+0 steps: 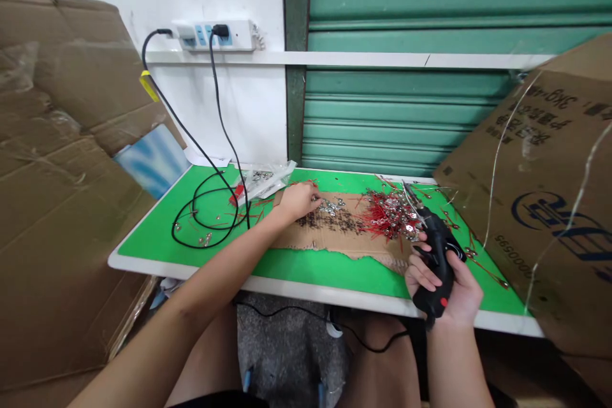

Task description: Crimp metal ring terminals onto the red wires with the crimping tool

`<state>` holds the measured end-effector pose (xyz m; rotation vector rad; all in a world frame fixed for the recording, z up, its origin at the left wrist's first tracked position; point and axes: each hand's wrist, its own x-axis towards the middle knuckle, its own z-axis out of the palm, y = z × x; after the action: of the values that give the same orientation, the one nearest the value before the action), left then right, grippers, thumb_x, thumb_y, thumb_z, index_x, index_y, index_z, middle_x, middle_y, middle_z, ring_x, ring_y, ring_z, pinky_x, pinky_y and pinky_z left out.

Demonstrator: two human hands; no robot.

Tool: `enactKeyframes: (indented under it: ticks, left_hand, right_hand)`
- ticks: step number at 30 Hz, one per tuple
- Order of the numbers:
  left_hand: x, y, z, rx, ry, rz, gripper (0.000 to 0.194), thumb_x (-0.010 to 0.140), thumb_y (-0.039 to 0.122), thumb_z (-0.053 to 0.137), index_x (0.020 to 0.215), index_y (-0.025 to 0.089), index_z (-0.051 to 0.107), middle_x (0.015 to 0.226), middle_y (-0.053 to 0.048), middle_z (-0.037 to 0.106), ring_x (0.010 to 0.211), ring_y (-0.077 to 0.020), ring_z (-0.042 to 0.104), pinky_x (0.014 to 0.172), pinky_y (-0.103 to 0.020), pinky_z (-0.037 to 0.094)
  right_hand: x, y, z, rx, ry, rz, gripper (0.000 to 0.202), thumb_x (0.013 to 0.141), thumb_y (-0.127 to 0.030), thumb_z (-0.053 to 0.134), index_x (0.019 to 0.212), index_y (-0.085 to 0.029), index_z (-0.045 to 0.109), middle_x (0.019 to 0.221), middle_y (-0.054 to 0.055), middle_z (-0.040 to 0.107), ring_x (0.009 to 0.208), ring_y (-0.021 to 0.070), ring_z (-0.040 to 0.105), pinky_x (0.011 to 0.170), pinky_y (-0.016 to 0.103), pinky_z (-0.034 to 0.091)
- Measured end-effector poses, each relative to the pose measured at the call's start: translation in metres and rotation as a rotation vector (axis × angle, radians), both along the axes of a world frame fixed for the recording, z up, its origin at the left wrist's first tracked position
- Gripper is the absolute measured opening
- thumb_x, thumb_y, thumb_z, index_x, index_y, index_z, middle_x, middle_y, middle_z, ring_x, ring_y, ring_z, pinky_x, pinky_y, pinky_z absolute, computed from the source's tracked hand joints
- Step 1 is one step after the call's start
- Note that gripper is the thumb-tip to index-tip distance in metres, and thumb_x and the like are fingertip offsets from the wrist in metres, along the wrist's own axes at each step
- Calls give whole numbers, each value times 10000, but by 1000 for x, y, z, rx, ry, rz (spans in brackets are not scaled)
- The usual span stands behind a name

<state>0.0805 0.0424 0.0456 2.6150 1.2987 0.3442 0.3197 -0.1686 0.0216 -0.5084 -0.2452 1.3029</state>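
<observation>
My right hand [459, 293] is wrapped round the handle of a black soldering gun [437, 261] with a red button. Its thin tip points up and away, over the right end of a torn cardboard sheet [296, 239]. Beside the tip lies a heap of red wires with small metal pieces [389, 213]. My left hand [299, 201] rests at the cardboard's far left part, fingers bent down and closed at a small pile of loose silvery metal parts [332, 205]. What those fingertips hold, if anything, is hidden. Dark scorch-like marks cover the cardboard's middle.
Black cables [179, 204] loop over the green tabletop [157, 236] from a wall power strip [215, 35]. Plastic bags [272, 178] of parts lie at the back left. Large cardboard boxes [564, 204] flank the table, and a green shutter [382, 115] stands behind it.
</observation>
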Motion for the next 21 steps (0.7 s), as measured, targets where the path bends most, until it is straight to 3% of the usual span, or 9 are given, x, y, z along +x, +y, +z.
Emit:
enactKeyframes:
  ticks: [6,13,17,21]
  left_hand:
    - [2,-8,7,71,14,14,294,984,298,510,1041,163,765,1148,-123,740,976,-252,721,824,-312,547]
    - [-19,-35,-1,-24,-54,-77,165,879,273,612,831,191,747,852,-71,753,856,-245,701,809,-330,528]
    - [-27,-39,-12,2,-87,-48,157,896,314,618,895,201,727,1024,-82,752,992,-257,690,889,-348,533]
    - [-38,-37,-12,37,-166,-6,212,949,344,570,1002,194,710,1126,-89,721,1046,-242,673,895,-334,535]
  right_hand:
    - [0,1,1,-5,-41,7,455,732,-219,806,1158,-189,646,818,-17,611,425,39,381,352,148,480]
    - [-3,0,0,-15,-77,-26,392,757,-237,800,1127,-211,673,828,-6,592,425,52,359,326,170,474]
    - [-4,0,1,-13,-27,-41,371,745,-200,804,1091,-216,673,829,-4,603,428,42,387,346,147,482]
    - [-4,0,2,-17,-10,-33,409,743,-189,798,1130,-203,664,827,-5,600,429,39,379,348,141,486]
